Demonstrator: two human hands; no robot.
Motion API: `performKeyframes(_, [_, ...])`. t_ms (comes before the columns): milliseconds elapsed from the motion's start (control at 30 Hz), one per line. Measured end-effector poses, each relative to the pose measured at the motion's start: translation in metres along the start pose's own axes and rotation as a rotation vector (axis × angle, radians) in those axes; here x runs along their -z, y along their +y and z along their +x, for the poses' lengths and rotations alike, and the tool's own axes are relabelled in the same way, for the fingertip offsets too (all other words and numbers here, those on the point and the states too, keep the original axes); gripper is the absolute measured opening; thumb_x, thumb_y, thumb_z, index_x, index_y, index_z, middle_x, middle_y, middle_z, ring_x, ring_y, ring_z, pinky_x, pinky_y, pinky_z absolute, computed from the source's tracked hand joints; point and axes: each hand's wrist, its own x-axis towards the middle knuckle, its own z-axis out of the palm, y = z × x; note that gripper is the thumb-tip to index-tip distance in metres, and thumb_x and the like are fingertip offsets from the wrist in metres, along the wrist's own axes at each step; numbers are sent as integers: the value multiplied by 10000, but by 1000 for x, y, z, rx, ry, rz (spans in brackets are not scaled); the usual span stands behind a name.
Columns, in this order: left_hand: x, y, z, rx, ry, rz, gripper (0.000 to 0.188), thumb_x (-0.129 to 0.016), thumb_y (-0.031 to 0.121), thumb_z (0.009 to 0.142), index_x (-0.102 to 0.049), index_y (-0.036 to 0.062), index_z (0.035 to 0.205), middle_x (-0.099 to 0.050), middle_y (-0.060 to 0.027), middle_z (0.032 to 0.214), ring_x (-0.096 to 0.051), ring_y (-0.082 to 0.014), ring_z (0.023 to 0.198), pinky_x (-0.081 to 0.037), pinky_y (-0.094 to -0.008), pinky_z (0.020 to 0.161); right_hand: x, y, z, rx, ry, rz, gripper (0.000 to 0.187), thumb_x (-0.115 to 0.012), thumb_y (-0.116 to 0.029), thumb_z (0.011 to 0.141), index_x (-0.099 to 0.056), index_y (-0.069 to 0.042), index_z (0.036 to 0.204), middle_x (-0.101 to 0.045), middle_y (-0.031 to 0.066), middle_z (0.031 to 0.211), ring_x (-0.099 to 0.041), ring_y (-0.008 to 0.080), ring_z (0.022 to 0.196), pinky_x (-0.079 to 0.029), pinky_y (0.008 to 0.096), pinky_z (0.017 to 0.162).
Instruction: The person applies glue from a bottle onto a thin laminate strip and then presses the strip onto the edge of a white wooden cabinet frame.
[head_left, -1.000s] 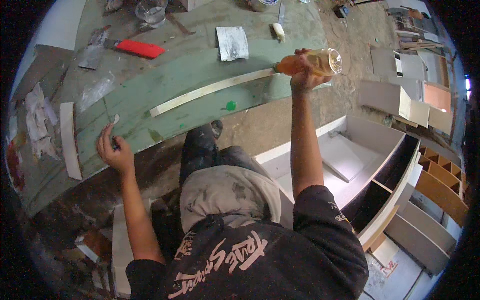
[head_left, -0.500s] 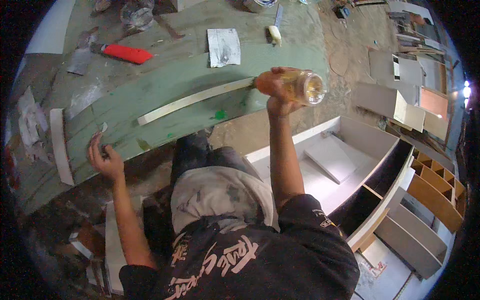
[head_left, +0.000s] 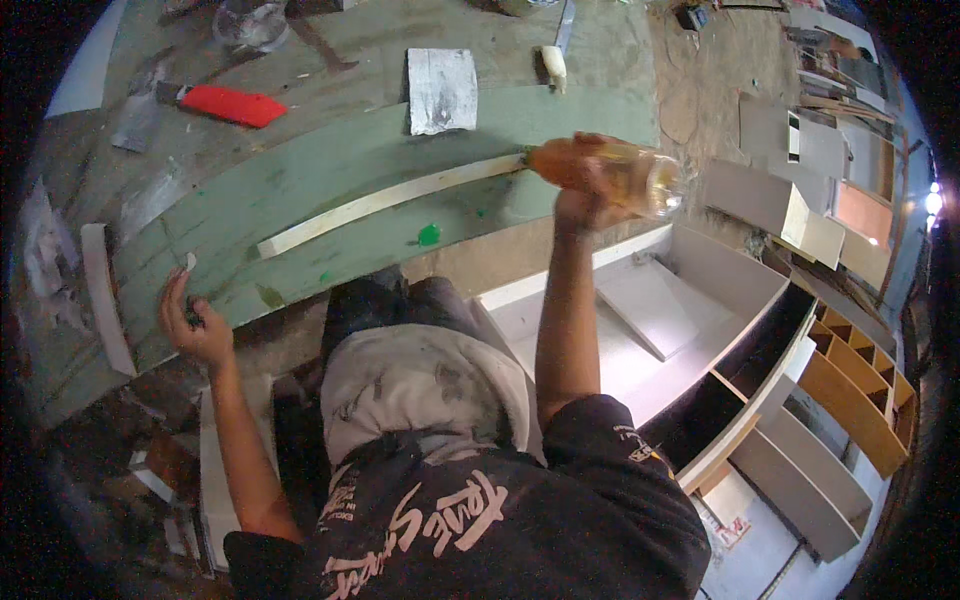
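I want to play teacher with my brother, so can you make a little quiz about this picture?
1. Which of the person's hands holds the bottle?
2. True or false: the red handle lies to the left of the square sheet.
3. What colour is the bright spot on the tabletop, between the long white strip and the person? A: blue. B: green. C: orange.

Key: 1. The right hand. 2. True. 3. B.
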Motion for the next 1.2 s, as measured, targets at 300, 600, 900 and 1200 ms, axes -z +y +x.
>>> performKeyframes(300, [9,-7,0,-11,-71,-22,286,-511,38,915,-659,-25,1151,-670,-176,1180,-612,-330,1141,-465,-444,1023,70,-34,63,-505,679,317,490,-591,-444,711,-590,-9,936,-632,154,821,-656,311,772,-553,445,771])
performKeyframes(600, [12,-24,-1,-31,-94,83,270,-491,51,935,-645,-40,1137,-658,-182,1172,-613,-330,1127,-470,-449,1026,23,-40,15,-143,426,-187,506,-567,-294,759,-548,4,1168,-622,189,969,-653,341,918,-553,489,874])
performKeyframes(900, [13,-14,-3,-111,-110,92,301,-472,146,979,-637,-27,1162,-644,-167,1172,-590,-327,1168,-450,-464,1056,-48,-62,-49,-273,-339,216,694,-691,-94,832,-348,-205,1425,-584,147,1208,-588,348,1150,-463,538,1037])
performKeyframes(1200, [6,-14,-4,-85,-66,59,367,-492,315,1017,-665,21,1152,-668,-155,1186,-603,-327,1131,-424,-463,1014,-38,-46,-59,-170,-215,145,773,-660,-50,805,-301,-222,1469,-582,163,1193,-586,330,1139,-475,525,1026])
